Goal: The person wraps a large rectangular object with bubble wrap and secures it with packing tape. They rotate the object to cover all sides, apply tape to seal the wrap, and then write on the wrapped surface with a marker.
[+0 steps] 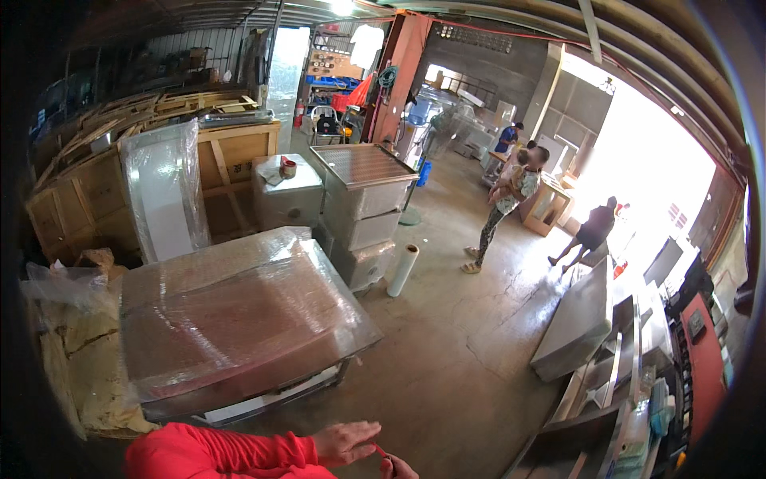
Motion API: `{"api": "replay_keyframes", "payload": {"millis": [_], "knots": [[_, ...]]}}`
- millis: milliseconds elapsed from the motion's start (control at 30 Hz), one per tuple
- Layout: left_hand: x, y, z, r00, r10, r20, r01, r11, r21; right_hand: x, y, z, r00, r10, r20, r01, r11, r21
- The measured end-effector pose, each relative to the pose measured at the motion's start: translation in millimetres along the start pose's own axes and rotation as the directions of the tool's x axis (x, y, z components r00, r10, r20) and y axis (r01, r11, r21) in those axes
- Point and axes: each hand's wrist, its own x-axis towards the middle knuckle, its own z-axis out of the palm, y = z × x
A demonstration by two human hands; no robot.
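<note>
My left hand (346, 441), in a red sleeve, reaches in from the lower edge with its fingers stretched out flat and together. Just right of it, my right hand (399, 468) is partly cut off by the lower edge, its fingers closed on a thin red strip-like thing (379, 450). The strip's upper end comes close to my left fingertips; whether they touch it I cannot tell. Beyond my left forearm lies a large flat piece wrapped in bubble wrap (239, 311), with crumpled brown paper (88, 351) at its left side.
A white film roll (403, 271) stands on the floor beside stacked wrapped boxes (363, 219). A tape roll (288, 168) lies on another wrapped box (287, 195). Wooden crates (76, 199) fill the left. A person (515, 191) carrying a child stands ahead. Metal parts (590, 423) lie right.
</note>
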Motion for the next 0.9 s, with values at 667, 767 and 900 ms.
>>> {"api": "replay_keyframes", "payload": {"millis": [667, 767, 900], "knots": [[532, -201, -20, 0.981, -0.093, 0.172, 0.174, 0.819, -0.546, 562, 129, 25, 0.923, 0.287, 0.257, -0.384, 0.638, 0.667], [594, -197, -59, 0.914, -0.317, 0.253, 0.405, 0.73, -0.551, 617, 226, 69, 0.969, 0.136, 0.205, -0.24, 0.707, 0.665], [624, -362, -1, 0.81, -0.486, -0.327, 0.249, 0.791, -0.56, 708, 239, 121, 0.877, 0.125, 0.463, -0.432, 0.625, 0.65]]}}
